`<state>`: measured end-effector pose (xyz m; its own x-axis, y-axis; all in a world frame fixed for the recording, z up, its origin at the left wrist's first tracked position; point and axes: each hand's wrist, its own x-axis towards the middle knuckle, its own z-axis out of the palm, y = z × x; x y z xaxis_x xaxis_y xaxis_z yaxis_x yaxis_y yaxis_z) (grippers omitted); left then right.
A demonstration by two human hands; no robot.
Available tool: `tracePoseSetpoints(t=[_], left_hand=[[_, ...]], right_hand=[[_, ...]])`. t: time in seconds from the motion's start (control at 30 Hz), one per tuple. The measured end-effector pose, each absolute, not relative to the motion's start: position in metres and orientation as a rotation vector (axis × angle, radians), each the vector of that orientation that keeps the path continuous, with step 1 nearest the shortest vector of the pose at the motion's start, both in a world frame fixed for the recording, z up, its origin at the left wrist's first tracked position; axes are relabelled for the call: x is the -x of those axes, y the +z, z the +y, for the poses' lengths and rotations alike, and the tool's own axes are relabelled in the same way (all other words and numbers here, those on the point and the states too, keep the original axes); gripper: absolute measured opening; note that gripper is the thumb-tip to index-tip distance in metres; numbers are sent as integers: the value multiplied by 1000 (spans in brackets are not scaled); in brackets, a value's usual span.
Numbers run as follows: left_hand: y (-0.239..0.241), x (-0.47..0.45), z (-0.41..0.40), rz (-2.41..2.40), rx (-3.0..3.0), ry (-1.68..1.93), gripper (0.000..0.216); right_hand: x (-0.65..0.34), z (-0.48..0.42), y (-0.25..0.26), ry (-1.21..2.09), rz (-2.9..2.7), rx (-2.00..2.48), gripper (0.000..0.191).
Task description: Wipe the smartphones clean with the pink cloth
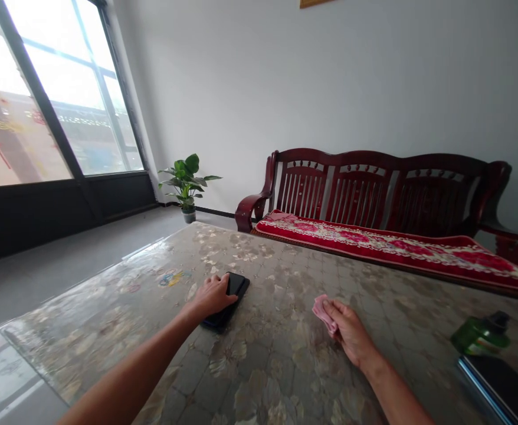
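My left hand (213,294) reaches over a black phone (238,287) lying flat on the table. Its thumb is at the phone's right edge and the other fingers are curled at the far left edge. Part of the phone is hidden under the palm. My right hand (347,330) is raised a little nearer to me, right of the phone. Between its thumb and fingers it pinches a small folded pink piece (324,313); whether this is cloth or paper I cannot make out.
The table (259,354) has a glossy floral cover. At its right are a green bottle (480,336) with a dark top and a dark flat item (507,383) with a blue edge. Colourful loops (171,277) lie left. Beyond stand a wooden bench (374,189) and a potted plant (189,183).
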<state>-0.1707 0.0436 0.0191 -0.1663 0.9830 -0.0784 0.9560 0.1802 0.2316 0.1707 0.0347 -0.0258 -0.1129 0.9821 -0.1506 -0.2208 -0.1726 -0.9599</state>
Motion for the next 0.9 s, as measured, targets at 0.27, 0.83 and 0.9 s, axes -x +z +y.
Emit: tracePoseSetpoints(t=[0.27, 0.83, 0.9], left_hand=[[11, 186, 55, 2264, -1747, 342, 86], [16, 148, 39, 1738, -1446, 783, 39], [10, 123, 35, 1634, -1407, 814, 43]], right_hand=[[-171, 37, -29, 1495, -1027, 1012, 44], [-176, 43, -32, 1511, -874, 953, 45], [-176, 43, -32, 1504, -840, 921, 45]])
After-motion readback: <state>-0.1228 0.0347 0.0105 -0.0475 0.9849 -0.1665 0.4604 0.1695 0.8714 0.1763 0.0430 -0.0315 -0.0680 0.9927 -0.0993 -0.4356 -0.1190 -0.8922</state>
